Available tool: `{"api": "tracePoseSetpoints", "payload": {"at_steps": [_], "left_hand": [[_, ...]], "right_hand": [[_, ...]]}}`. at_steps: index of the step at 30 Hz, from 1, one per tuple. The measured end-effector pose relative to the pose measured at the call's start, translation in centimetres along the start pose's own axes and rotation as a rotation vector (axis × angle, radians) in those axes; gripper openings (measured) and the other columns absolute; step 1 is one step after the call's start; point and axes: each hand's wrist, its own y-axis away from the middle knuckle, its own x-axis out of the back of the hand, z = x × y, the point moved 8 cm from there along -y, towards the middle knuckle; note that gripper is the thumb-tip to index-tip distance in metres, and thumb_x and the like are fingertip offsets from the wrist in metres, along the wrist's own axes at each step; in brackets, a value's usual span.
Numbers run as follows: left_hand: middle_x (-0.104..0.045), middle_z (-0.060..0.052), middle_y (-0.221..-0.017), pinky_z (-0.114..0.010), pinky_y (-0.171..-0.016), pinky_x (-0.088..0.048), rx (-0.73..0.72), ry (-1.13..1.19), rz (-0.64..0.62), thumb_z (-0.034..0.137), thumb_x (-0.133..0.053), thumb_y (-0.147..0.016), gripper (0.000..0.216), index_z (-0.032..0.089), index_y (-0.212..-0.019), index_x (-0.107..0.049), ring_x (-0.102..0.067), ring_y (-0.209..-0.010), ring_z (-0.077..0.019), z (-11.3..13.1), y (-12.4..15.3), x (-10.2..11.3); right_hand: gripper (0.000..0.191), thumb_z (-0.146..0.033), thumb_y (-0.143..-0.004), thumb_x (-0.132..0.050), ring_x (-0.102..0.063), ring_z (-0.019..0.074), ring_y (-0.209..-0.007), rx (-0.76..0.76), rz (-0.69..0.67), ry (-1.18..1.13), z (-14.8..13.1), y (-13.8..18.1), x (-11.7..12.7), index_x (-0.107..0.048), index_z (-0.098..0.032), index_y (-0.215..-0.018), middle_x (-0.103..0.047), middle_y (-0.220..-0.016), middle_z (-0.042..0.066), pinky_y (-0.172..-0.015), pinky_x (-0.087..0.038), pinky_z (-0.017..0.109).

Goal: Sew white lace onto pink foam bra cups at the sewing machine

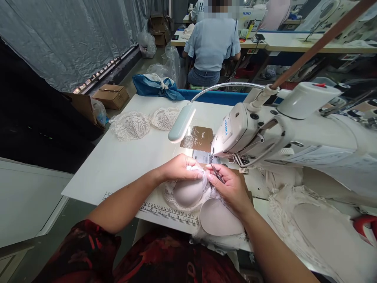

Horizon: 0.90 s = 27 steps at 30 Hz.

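A pale bra with moulded cups and lace edging (188,193) lies at the table's front edge, one cup hanging partly over it. My left hand (182,168) pinches the lace at the middle of the bra. Close beside it, my right hand (229,188) grips the same spot with thumb and finger. Dark thread snips (217,173) are tucked in that right hand, their tips pointing up toward the needle area. Just beyond my fingers stands the white sewing machine (235,125), its needle area lit.
A lamp on a bendy neck (181,124) hangs over the table. White lace pieces (131,125) lie at the far left of the white tabletop (118,165), a blue bundle (157,86) behind them. More pale bras (315,220) are heaped at right. A person in light blue (210,43) sits ahead.
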Motion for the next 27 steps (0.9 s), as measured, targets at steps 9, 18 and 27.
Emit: {"api": "tracePoseSetpoints", "payload": {"at_steps": [9, 18, 27], "left_hand": [[-0.069, -0.006, -0.084, -0.027, -0.073, -0.049, 0.078, 0.086, 0.075, 0.035, -0.076, -0.075, 0.023, 0.013, -0.083, -0.073, -0.062, -0.080, -0.0170, -0.8, 0.3, 0.9], [-0.072, -0.011, -0.092, -0.032, -0.084, -0.051, 0.077, 0.155, 0.035, 0.036, -0.080, -0.070, 0.031, 0.012, -0.089, -0.075, -0.065, -0.090, -0.0227, -1.2, 0.0, 0.3], [-0.068, -0.006, -0.075, -0.024, -0.064, -0.046, 0.050, 0.051, -0.002, 0.040, -0.076, -0.074, 0.032, 0.010, -0.085, -0.074, -0.060, -0.071, -0.0157, -1.2, -0.2, -0.4]], "right_hand": [[0.040, -0.048, -0.083, -0.060, -0.062, 0.0186, -0.081, -0.057, -0.056, -0.004, 1.4, 0.1, 0.9, -0.062, -0.020, -0.112, -0.066, -0.088, 0.005, -0.073, -0.050, 0.032], [0.026, -0.040, -0.083, -0.063, -0.063, 0.0174, -0.085, -0.037, -0.137, -0.009, 0.1, 0.0, -0.6, -0.062, -0.021, -0.101, -0.067, -0.094, 0.004, -0.076, -0.050, 0.030], [0.016, -0.035, -0.085, -0.060, -0.061, 0.0172, -0.082, 0.058, -0.077, 0.139, -1.0, 0.0, -0.4, -0.066, -0.021, -0.089, -0.067, -0.088, 0.003, -0.072, -0.049, 0.030]]}}
